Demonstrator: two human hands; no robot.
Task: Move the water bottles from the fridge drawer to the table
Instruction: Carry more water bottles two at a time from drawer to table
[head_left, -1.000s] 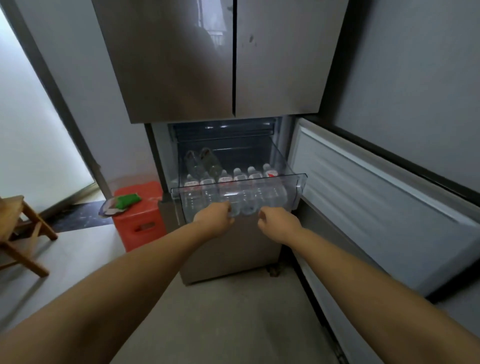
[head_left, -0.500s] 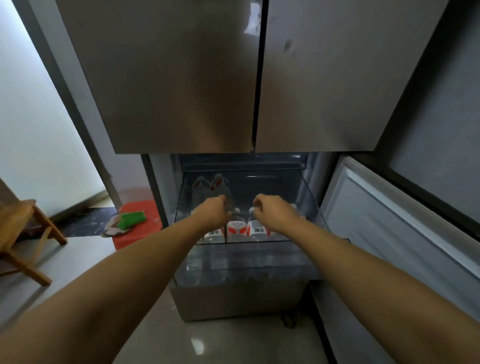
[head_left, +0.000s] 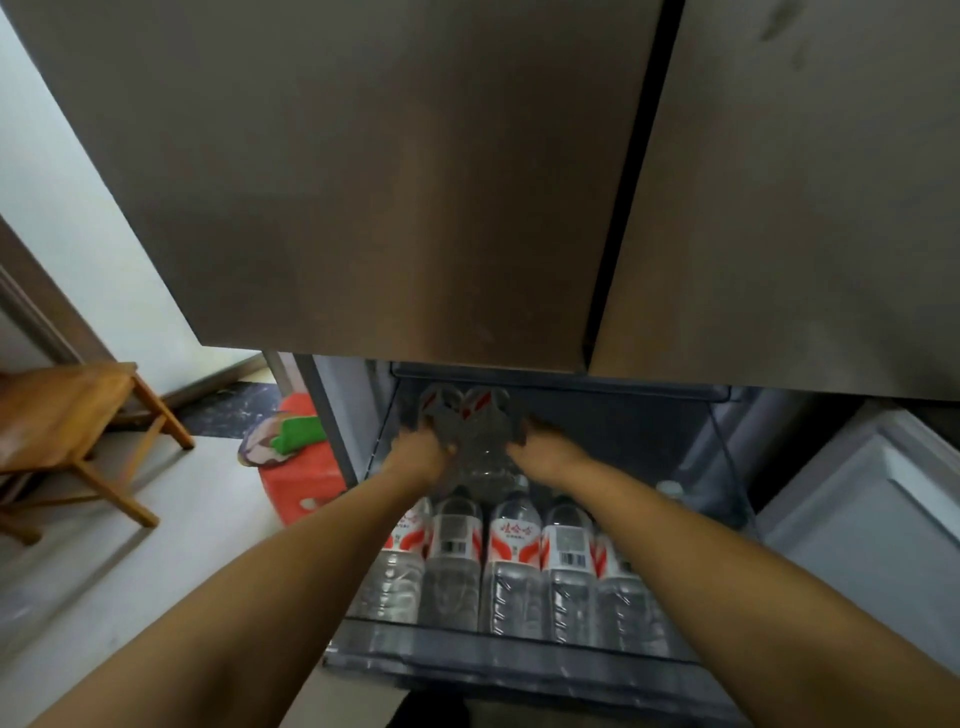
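Water bottles (head_left: 511, 561) lie in a row in the pulled-out fridge drawer (head_left: 519, 670), caps toward the back; two more sit behind them. Left hand (head_left: 418, 457) and right hand (head_left: 543, 453) each curl around one rear bottle (head_left: 475, 415), probably lifting a pair per trip. Table not in view.
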